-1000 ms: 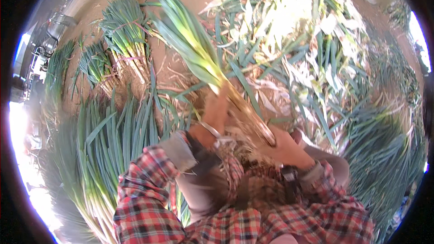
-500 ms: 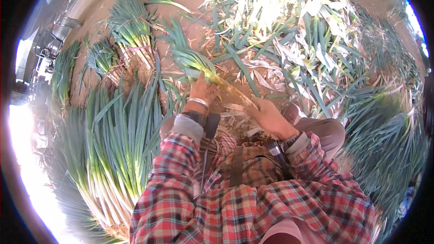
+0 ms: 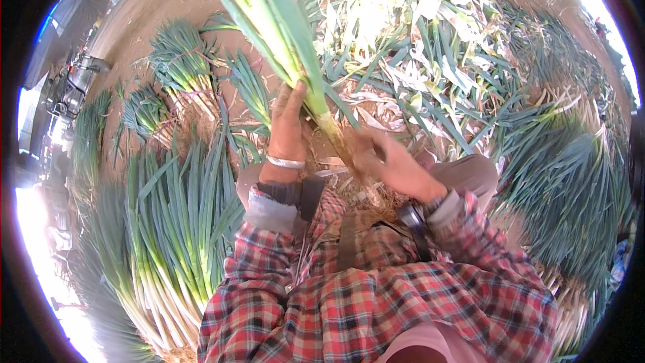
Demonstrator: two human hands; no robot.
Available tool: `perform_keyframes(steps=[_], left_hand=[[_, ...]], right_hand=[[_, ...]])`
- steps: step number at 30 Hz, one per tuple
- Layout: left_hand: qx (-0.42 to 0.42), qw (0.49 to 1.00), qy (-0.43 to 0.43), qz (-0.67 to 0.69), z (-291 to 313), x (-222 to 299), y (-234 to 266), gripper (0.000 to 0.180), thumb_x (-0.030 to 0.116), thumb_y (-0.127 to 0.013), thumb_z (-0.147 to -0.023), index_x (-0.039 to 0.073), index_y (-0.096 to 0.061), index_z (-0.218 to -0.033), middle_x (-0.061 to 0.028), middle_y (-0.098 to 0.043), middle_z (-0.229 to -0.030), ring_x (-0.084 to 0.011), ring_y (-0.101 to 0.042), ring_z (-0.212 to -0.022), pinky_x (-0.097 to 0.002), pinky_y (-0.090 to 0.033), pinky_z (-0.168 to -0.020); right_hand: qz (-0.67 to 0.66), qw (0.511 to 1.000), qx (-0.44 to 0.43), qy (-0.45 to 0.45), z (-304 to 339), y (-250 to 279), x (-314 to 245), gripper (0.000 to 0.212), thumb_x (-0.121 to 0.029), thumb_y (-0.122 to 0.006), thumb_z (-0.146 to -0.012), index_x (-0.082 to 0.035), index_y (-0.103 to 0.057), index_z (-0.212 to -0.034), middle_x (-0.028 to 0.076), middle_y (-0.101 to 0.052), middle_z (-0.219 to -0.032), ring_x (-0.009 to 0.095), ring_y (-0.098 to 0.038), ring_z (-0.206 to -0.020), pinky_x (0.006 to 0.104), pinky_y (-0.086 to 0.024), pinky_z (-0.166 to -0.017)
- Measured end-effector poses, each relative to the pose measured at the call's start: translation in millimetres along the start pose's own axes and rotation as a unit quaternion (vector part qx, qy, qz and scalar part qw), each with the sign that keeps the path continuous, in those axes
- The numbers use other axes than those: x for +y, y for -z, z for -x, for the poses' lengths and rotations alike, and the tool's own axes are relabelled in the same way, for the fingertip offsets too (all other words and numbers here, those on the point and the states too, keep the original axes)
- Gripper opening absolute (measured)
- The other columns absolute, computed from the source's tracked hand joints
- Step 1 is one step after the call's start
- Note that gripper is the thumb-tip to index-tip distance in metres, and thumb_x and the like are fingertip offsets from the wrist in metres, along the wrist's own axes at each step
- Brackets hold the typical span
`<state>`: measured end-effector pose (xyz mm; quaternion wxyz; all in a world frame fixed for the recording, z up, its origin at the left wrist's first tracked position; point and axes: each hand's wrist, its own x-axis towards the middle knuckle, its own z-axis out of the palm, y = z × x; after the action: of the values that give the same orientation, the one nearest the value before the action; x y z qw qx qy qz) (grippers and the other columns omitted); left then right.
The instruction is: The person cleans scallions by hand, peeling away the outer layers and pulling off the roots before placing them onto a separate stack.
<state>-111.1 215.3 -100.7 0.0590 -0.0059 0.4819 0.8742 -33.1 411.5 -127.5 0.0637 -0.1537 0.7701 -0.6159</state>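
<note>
A green onion (image 3: pixel 285 40) with broad green leaves stands upright and tilted before me, its leaf tips cut off by the top edge. My left hand (image 3: pixel 289 128) is closed around it where the leaves meet the pale stalk. My right hand (image 3: pixel 393 165) is curled against the brownish lower stalk, thumb and fingers pinched there; motion blurs the fingertips. Below the hands, the root end hangs over my lap. A large row of green onions (image 3: pixel 178 228) lies on my left, white stalks toward me.
Tied bundles of green onions (image 3: pixel 180 60) lie on the ground at far left. Ahead is a heap of stripped leaves (image 3: pixel 430 60). A big pile of green onions (image 3: pixel 564 168) fills the right side. A motorbike-like vehicle (image 3: pixel 74 84) stands at the left rim.
The green onion has come closer and more upright, its leaves now reaching past the top edge. My left hand has turned upright around it; my right hand has shifted slightly left and down along the stalk.
</note>
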Motion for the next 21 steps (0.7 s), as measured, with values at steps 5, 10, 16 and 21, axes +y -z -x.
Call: perform_keyframes(steps=[5,10,16,21], left_hand=[[-0.041,0.994,-0.027,-0.094,28.5,14.5,-33.8,0.039,0.02,-0.063,-0.091,0.001,-0.055,-0.124,-0.0062,-0.06,-0.104,-0.0141,-0.058,-0.098,-0.0312,-0.051,-0.078],[0.028,0.883,-0.218,-0.415,17.1,39.5,-43.0,0.051,0.015,-0.075,-0.081,-0.005,-0.053,-0.123,-0.0133,-0.063,-0.105,-0.0163,-0.061,-0.091,-0.0279,-0.052,-0.076],[-0.119,0.889,-0.01,-0.442,-14.8,36.3,-61.9,0.041,0.022,-0.068,-0.086,0.0,-0.058,-0.118,-0.0063,-0.063,-0.101,-0.0142,-0.06,-0.088,-0.0257,-0.048,-0.075],[-0.091,0.893,-0.119,-0.425,1.3,25.0,-77.2,0.046,0.026,-0.063,-0.09,-0.007,-0.055,-0.121,-0.0161,-0.062,-0.111,-0.0213,-0.059,-0.101,-0.0334,-0.048,-0.084]], right_hand=[[-0.15,0.987,0.055,0.004,-50.3,-1.4,-40.2,0.052,-0.014,-0.072,-0.082,0.002,-0.049,-0.127,0.011,-0.061,-0.105,0.016,-0.058,-0.097,0.0308,-0.047,-0.085],[-0.253,0.967,0.015,0.011,-40.5,5.4,-41.7,0.054,-0.007,-0.07,-0.081,0.001,-0.047,-0.129,0.007,-0.059,-0.111,0.014,-0.057,-0.1,0.0295,-0.047,-0.086],[-0.308,0.95,-0.046,-0.034,-26.6,43.1,-52.7,0.048,-0.004,-0.069,-0.081,0.002,-0.049,-0.124,0.01,-0.061,-0.11,0.018,-0.059,-0.101,0.0318,-0.048,-0.089],[-0.054,0.984,0.129,0.106,-44.3,13.3,-28.3,0.063,-0.033,-0.072,-0.078,0.001,-0.05,-0.126,0.02,-0.061,-0.116,0.025,-0.057,-0.106,0.0376,-0.045,-0.092]])
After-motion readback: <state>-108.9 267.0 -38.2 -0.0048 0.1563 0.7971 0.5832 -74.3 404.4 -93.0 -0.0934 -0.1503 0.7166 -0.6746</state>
